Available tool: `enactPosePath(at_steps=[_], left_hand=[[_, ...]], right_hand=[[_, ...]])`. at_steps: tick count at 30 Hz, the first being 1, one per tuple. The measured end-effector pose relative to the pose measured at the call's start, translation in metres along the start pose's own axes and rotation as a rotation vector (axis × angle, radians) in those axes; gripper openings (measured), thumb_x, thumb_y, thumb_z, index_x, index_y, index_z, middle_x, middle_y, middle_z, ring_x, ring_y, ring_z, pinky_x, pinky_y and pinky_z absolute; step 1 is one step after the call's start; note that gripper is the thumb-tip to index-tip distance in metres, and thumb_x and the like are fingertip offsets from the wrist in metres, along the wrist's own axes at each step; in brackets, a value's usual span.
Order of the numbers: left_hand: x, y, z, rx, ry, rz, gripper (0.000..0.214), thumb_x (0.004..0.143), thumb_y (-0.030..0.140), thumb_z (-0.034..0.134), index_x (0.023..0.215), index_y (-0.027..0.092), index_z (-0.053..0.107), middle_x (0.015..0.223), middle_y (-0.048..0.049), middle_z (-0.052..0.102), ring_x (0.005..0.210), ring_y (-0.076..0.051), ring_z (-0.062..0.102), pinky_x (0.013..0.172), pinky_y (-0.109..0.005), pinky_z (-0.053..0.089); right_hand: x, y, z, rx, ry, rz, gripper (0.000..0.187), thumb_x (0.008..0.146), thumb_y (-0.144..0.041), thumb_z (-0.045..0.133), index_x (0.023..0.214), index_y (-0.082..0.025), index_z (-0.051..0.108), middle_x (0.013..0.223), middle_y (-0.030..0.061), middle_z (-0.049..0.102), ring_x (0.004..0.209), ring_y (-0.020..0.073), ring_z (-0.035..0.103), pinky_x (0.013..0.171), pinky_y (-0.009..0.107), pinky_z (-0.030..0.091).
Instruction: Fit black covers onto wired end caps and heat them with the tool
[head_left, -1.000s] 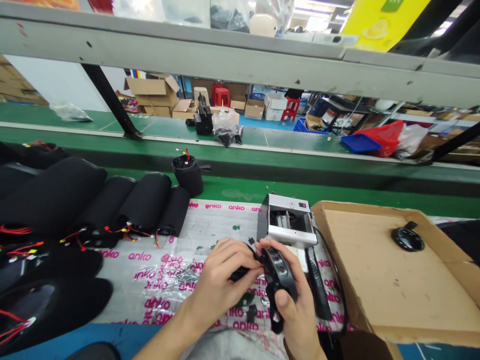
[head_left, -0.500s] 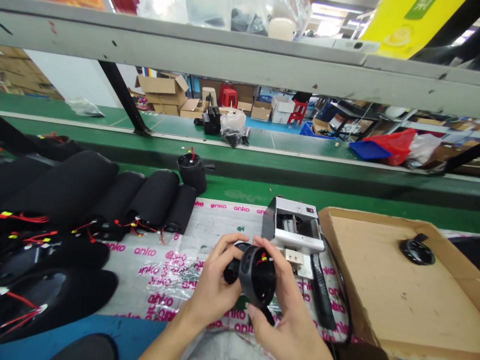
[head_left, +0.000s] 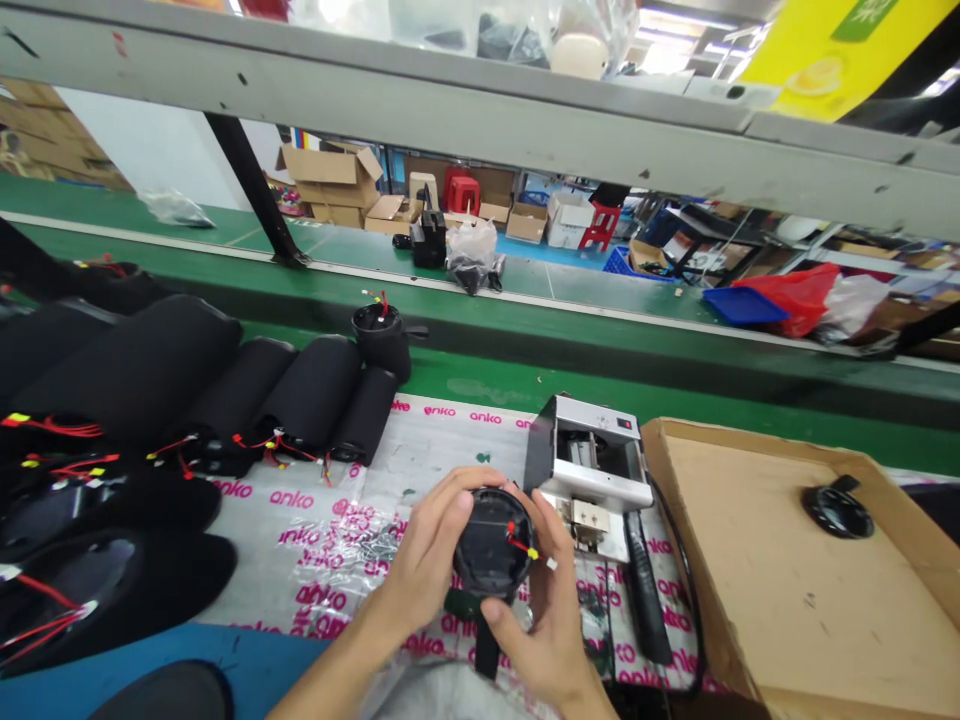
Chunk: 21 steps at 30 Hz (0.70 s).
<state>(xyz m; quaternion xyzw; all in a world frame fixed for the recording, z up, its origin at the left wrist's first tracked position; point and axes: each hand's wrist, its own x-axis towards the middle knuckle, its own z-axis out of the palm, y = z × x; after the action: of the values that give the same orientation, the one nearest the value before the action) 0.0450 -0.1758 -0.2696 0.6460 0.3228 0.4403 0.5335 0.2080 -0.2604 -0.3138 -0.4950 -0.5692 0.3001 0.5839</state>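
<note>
Between both hands I hold a black round housing, its open end facing up at me. Red wires with a yellow and a white connector come out of it, and a black strap hangs from its near side. My left hand grips the left side, thumb on the rim. My right hand wraps the right side, thumb at the lower edge. Just beyond the right hand stands a silver and black machine with a metal block at its front.
Several black fabric-covered cylinders with wires lie at left; a smaller one stands upright behind them. At right, a shallow cardboard box holds a black ring with a strap. A cable runs beside it. A shelf beam crosses overhead.
The housing has turned from sideways to showing its open end and wires towards me. Both hands have shifted their grip around it and stay over the same spot.
</note>
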Motion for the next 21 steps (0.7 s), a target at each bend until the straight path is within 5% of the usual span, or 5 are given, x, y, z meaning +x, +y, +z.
enactPosePath(at_steps=[4, 7, 10, 16, 21], left_hand=[[0.007, 0.025, -0.015, 0.228, -0.023, 0.086, 0.012, 0.11, 0.029, 0.065, 0.121, 0.029, 0.069, 0.147, -0.007, 0.067, 0.141, -0.023, 0.065, 0.119, -0.038, 0.05], [0.007, 0.044, -0.02, 0.513, -0.165, 0.149, 0.019, 0.096, 0.019, 0.077, 0.113, 0.029, 0.072, 0.159, -0.0096, 0.059, 0.147, -0.033, 0.061, 0.119, -0.05, 0.053], [0.014, 0.052, -0.013, 0.627, -0.244, 0.207, 0.014, 0.098, 0.018, 0.075, 0.109, 0.027, 0.074, 0.158, -0.0103, 0.061, 0.146, -0.037, 0.062, 0.117, -0.058, 0.054], [0.027, 0.034, -0.001, 0.356, -0.191, 0.07, 0.008, 0.108, 0.026, 0.066, 0.105, 0.026, 0.073, 0.134, -0.0051, 0.072, 0.123, -0.024, 0.074, 0.108, -0.042, 0.059], [-0.008, 0.004, -0.008, -0.029, -0.097, -0.109, 0.04, 0.115, 0.049, 0.057, 0.151, 0.033, 0.062, 0.158, -0.0068, 0.065, 0.151, -0.024, 0.061, 0.127, -0.035, 0.049]], right_hand=[[-0.007, -0.001, -0.004, 0.013, -0.038, 0.089, 0.078, 0.109, -0.038, 0.072, 0.174, -0.044, 0.03, 0.174, 0.0075, 0.045, 0.164, 0.0272, 0.043, 0.139, 0.056, 0.035], [-0.003, -0.001, -0.008, 0.022, -0.077, 0.116, 0.077, 0.11, -0.04, 0.071, 0.175, -0.046, 0.029, 0.177, 0.0044, 0.043, 0.166, 0.0231, 0.041, 0.138, 0.046, 0.039], [-0.002, 0.001, -0.009, -0.001, -0.096, 0.09, 0.076, 0.111, -0.038, 0.07, 0.175, -0.046, 0.031, 0.179, 0.0006, 0.04, 0.167, 0.0184, 0.039, 0.138, 0.035, 0.037], [-0.007, 0.0, -0.006, -0.036, -0.046, 0.094, 0.077, 0.108, -0.028, 0.072, 0.172, -0.048, 0.035, 0.177, -0.0016, 0.043, 0.166, 0.0165, 0.04, 0.138, 0.033, 0.037], [-0.002, -0.009, -0.008, 0.179, -0.059, 0.129, 0.068, 0.11, -0.058, 0.067, 0.172, -0.043, 0.042, 0.175, 0.0042, 0.047, 0.163, 0.0254, 0.045, 0.136, 0.042, 0.041]])
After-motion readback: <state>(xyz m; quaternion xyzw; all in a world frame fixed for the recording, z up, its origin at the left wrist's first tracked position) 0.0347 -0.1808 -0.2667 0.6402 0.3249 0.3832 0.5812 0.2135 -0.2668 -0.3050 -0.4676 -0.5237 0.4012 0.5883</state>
